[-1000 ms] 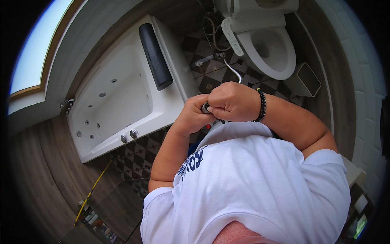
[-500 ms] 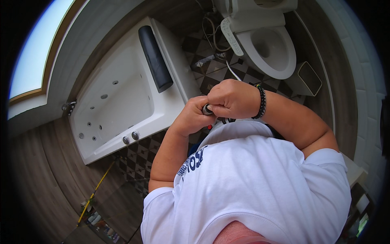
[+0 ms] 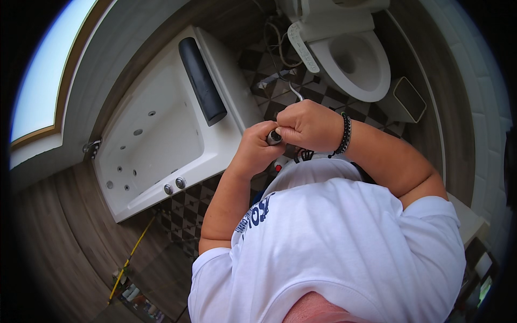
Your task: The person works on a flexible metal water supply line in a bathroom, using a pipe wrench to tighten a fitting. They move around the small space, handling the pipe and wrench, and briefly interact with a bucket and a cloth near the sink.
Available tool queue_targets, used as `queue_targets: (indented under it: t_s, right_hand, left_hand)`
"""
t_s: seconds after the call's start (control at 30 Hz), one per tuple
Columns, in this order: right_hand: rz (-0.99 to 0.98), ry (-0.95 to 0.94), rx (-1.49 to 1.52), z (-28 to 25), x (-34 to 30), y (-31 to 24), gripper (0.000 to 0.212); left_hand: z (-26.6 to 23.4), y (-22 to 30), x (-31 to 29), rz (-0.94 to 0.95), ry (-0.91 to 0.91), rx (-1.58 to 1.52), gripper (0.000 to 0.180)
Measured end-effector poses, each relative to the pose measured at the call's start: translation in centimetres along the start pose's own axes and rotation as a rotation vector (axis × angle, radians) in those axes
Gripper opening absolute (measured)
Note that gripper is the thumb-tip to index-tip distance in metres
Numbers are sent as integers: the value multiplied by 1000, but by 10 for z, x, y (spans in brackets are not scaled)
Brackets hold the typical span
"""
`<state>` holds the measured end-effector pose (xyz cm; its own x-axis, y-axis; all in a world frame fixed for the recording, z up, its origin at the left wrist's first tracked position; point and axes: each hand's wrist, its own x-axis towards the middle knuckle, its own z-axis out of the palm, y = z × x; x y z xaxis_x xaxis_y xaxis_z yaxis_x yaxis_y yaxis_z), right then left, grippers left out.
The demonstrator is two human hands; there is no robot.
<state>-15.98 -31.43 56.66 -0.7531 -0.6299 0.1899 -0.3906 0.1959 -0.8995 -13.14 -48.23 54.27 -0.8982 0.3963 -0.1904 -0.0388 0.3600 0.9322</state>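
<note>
My left hand (image 3: 254,148) is wrapped round a short stretch of a round handle (image 3: 274,138) with a grey collar and a dark end, which points up at me. Pressed against it, my right hand (image 3: 309,127) is closed in a fist, thumb at the handle's top. What lies inside the right fist is hidden. Just beyond the fist a curved silvery rod (image 3: 296,90) shows; whether it joins the handle cannot be told. A dark beaded bracelet (image 3: 345,134) sits on my right wrist.
A white bathtub (image 3: 218,153) with a black headrest (image 3: 202,82) stands at the left. Ahead on the right are a toilet (image 3: 377,86) and a bin (image 3: 406,102). Cords (image 3: 279,43) hang beside the toilet. A yellow pole (image 3: 129,258) lies at lower left.
Both hands stay together; my right fist has shifted slightly left and up. More of the handle's dark end shows. The silvery rod beyond the fist has swung left.
</note>
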Motion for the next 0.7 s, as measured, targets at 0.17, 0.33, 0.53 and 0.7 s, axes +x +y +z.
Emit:
queue_targets:
  t_s: [0.17, 0.33, 0.53, 0.7]
  right_hand:
    - [242, -86, 18, -3, -1, 8, 18]
    - [416, -51, 230, 5, -9, 6, 21]
    - [697, 103, 765, -2, -9, 6, 20]
    - [770, 167, 819, 0, -17, 19, 19]
  left_hand:
    - [4, -3, 4, 54, 46, 57, 17]
    - [9, -11, 4, 74, 153, -6, 14]
    - [16, -14, 3, -220, 249, -331, 20]
    - [13, -34, 2, -241, 212, -164, 21]
